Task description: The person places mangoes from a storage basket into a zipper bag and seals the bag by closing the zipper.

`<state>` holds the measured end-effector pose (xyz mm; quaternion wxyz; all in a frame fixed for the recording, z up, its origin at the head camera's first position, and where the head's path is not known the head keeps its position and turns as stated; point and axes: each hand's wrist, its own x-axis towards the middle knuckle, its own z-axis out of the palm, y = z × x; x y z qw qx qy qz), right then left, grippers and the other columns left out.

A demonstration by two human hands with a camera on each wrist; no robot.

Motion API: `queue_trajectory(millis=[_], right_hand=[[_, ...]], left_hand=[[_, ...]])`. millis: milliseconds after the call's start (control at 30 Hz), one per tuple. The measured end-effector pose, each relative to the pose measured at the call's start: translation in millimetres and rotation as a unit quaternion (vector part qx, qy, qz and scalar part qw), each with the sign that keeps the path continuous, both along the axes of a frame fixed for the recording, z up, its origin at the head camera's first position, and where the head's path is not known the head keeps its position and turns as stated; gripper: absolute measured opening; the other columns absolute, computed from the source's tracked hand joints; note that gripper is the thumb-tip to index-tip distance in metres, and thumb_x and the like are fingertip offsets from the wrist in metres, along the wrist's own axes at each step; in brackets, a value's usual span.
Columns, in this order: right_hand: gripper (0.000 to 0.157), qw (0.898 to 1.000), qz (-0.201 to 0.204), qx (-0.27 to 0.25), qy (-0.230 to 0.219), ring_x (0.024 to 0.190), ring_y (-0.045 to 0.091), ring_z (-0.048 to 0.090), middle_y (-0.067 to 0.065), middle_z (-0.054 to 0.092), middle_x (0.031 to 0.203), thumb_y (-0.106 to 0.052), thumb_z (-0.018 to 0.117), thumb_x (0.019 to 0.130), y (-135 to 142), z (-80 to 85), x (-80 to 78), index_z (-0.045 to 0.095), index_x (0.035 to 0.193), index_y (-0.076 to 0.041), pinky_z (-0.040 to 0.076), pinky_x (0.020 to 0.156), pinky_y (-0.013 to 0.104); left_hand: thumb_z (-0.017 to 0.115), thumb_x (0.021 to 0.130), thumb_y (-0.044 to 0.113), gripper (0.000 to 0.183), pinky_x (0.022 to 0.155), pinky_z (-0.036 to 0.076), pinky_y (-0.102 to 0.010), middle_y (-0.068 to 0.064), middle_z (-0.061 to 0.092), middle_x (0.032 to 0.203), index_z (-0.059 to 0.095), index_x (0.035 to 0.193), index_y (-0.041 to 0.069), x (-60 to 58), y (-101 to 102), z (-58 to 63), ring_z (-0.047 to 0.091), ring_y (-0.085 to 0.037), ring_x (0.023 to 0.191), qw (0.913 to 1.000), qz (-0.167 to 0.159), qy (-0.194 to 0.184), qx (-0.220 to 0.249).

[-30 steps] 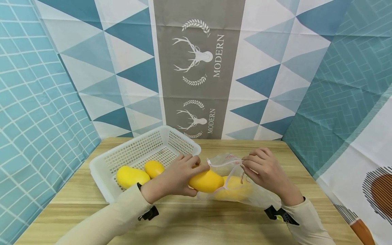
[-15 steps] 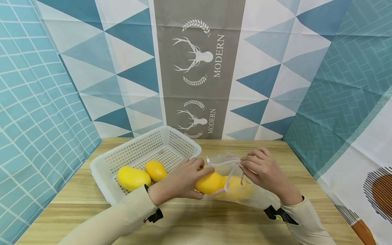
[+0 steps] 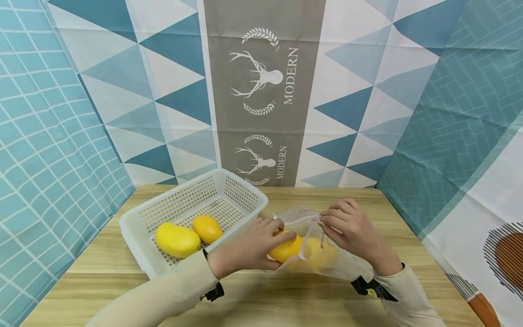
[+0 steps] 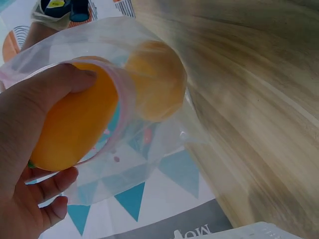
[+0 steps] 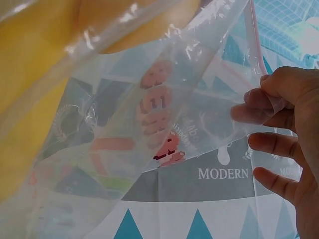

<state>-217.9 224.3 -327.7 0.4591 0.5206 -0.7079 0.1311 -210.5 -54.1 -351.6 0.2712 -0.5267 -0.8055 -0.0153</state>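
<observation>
My left hand (image 3: 249, 245) grips a yellow-orange mango (image 3: 284, 249), thumb on one side and fingers on the other. In the left wrist view this mango (image 4: 75, 124) sits partly inside the pink-rimmed mouth of a clear zip bag (image 4: 99, 189). Another mango (image 4: 155, 82) shows through the plastic, deeper in the bag; its outline is hazy. On the opposite side, my right hand (image 3: 355, 229) pinches the bag's rim between thumb and fingers and holds the mouth apart. Red print marks the film (image 5: 154, 109) in the right wrist view.
A white perforated plastic basket (image 3: 136, 227) stands to the left on the wooden table (image 3: 261, 299). Inside lie a large yellow mango (image 3: 177, 240) and a smaller orange one (image 3: 207, 228). Patterned cloth walls (image 3: 261, 113) close in the back and sides.
My left hand has moved right with the mango, bringing it further into the bag's mouth. The right hand stays nearly where it was, still pinching the rim.
</observation>
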Motion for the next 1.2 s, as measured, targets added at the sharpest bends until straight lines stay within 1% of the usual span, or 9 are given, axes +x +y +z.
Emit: queue_trajectory(millis=[167,300,433,500,633,700,867,1067,1200], right_hand=[[0.037,1.000,0.001,-0.001,0.000,0.077,0.022,0.060,0.002,0.070,0.085,-0.026,0.049,0.105,-1,-0.2,-0.3,0.073,0.083,-0.008,0.046,0.074,0.041],[0.037,1.000,0.001,-0.003,0.000,0.077,0.022,0.061,0.002,0.070,0.084,-0.025,0.050,0.104,-1,-0.3,-0.2,0.073,0.082,-0.008,0.045,0.074,0.041],[0.035,1.000,0.002,-0.003,0.000,0.077,0.022,0.061,0.002,0.070,0.084,-0.024,0.051,0.104,-1,-0.5,0.0,0.073,0.083,-0.008,0.045,0.074,0.041],[0.035,1.000,0.002,-0.003,0.001,0.077,0.022,0.061,0.002,0.070,0.084,-0.024,0.050,0.104,-1,-0.7,0.1,0.073,0.084,-0.008,0.045,0.074,0.041],[0.035,1.000,0.004,-0.004,0.000,0.077,0.022,0.061,0.002,0.070,0.085,-0.024,0.051,0.104,-2,-1.0,0.2,0.074,0.085,-0.008,0.045,0.074,0.041],[0.034,1.000,0.005,-0.004,0.000,0.077,0.023,0.061,0.002,0.070,0.085,-0.024,0.051,0.104,-2,-1.2,0.2,0.074,0.085,-0.007,0.045,0.074,0.041],[0.035,1.000,0.003,-0.007,0.002,0.077,0.023,0.061,0.002,0.070,0.084,-0.024,0.051,0.104,-2,-0.8,0.5,0.074,0.084,-0.007,0.045,0.074,0.042],[0.035,1.000,-0.003,-0.015,0.005,0.076,0.024,0.060,0.002,0.070,0.083,-0.024,0.051,0.104,-3,1.0,1.5,0.074,0.083,-0.007,0.044,0.072,0.042],[0.035,1.000,-0.007,-0.021,0.007,0.075,0.024,0.060,0.002,0.070,0.082,-0.024,0.052,0.104,-4,1.4,2.1,0.073,0.082,-0.008,0.044,0.073,0.043]], left_hand=[[0.084,0.072,0.045,0.066,0.070,0.043,-0.027,-0.002,0.055,0.107,0.058,0.126,0.018,0.2,2,-3.2,0.052,-0.016,0.089,0.9996,-0.021,0.011,0.012],[0.084,0.075,0.039,0.060,0.073,0.046,-0.029,-0.004,0.059,0.112,0.061,0.125,0.015,-0.7,3,-4.6,0.055,-0.019,0.092,0.9981,-0.047,0.030,0.028],[0.083,0.077,0.031,0.055,0.075,0.048,-0.029,-0.005,0.062,0.116,0.064,0.125,0.013,-0.8,3,-5.7,0.058,-0.020,0.094,0.9964,-0.067,0.044,0.029],[0.084,0.077,0.027,0.054,0.075,0.049,-0.029,-0.005,0.064,0.118,0.065,0.125,0.012,-0.5,2,-6.3,0.060,-0.019,0.096,0.9963,-0.068,0.045,0.026],[0.084,0.076,0.021,0.052,0.076,0.050,-0.029,-0.003,0.066,0.119,0.065,0.124,0.012,-0.8,2,-8.3,0.062,-0.019,0.099,0.9971,-0.058,0.046,0.019],[0.084,0.075,0.021,0.052,0.077,0.050,-0.029,-0.001,0.066,0.117,0.065,0.123,0.012,-1.5,2,-9.9,0.062,-0.018,0.100,0.9972,-0.053,0.051,0.015],[0.082,0.077,0.027,0.046,0.079,0.048,-0.028,0.003,0.066,0.113,0.066,0.118,0.015,-2.5,2,-12.9,0.060,-0.016,0.101,0.9963,-0.045,0.073,0.003],[0.079,0.080,0.027,0.041,0.079,0.045,-0.028,0.005,0.066,0.111,0.068,0.118,0.017,-1.4,0,-10.3,0.060,-0.014,0.102,0.9965,-0.041,0.073,-0.002],[0.079,0.079,0.026,0.043,0.077,0.044,-0.029,0.005,0.066,0.114,0.067,0.120,0.019,-0.6,-3,-9.3,0.060,-0.014,0.103,0.9966,-0.046,0.068,0.001]])
